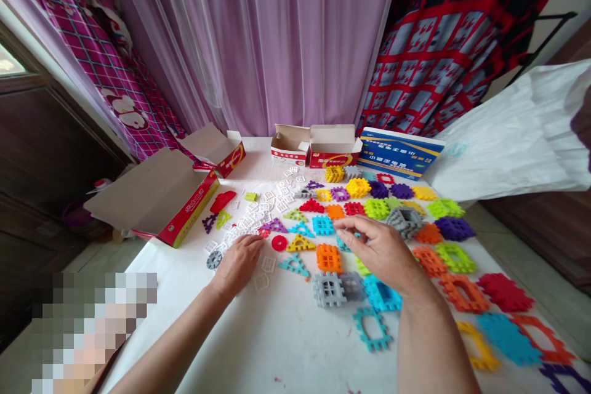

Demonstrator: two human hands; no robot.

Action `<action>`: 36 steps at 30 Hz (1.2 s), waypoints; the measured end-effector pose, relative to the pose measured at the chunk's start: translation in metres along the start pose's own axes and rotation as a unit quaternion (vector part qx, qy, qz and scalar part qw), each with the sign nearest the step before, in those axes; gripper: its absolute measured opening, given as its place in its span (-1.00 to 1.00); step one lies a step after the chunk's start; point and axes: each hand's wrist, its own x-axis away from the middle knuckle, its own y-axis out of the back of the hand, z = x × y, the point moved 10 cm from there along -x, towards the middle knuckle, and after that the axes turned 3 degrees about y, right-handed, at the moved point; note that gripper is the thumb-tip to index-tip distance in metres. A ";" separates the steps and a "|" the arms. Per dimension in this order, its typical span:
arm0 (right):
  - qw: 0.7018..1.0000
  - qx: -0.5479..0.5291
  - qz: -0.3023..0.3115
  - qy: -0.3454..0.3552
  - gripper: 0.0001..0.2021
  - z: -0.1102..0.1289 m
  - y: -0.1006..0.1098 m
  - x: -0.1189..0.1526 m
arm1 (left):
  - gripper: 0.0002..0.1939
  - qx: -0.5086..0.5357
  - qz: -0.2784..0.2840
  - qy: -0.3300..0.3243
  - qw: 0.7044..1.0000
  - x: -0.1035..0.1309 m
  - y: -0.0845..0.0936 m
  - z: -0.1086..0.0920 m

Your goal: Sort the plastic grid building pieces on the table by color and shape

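My left hand (pixel 240 261) lies low over the table, its fingers stretched out beside a pile of small white window pieces (pixel 252 218). Its fingertips are close to a small red piece (pixel 264 233) and a red ring (pixel 279 243); a grey wheel (pixel 214 260) sits by the wrist. My right hand (pixel 376 252) hovers among plastic building pieces, thumb and index finger apart, and nothing shows between them. Nearest to its fingertips is a blue window block (pixel 322 226). An orange window block (pixel 329 258) and a grey window block (pixel 329 290) lie closer to me.
Open red boxes stand at the left (pixel 189 212) and back (pixel 333 154), beside a blue box (pixel 399 154). Stacks of coloured pieces, including red ones (pixel 505 292), cover the table's right side. A white bag (pixel 512 135) hangs over the right edge. Curtains (pixel 258 43) close off the back.
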 end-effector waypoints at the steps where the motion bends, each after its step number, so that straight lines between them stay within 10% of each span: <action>1: 1.000 0.000 0.002 0.001 -0.79 0.001 -0.001 0.000 | -0.68 -0.008 -0.004 0.008 1.000 0.001 0.002 0.008; 6: 1.000 0.002 0.007 0.003 -0.80 0.004 -0.004 -0.001 | -0.70 -0.048 0.005 0.045 0.998 -0.009 0.011 0.027; 17: 1.000 0.003 0.009 -0.005 -0.80 0.001 -0.004 0.000 | -0.72 -0.157 0.056 0.057 0.984 -0.036 -0.001 0.005; 36: 1.000 -0.007 0.001 -0.002 -0.81 0.005 0.003 0.000 | -0.88 -0.078 0.115 0.052 0.989 -0.041 0.004 0.014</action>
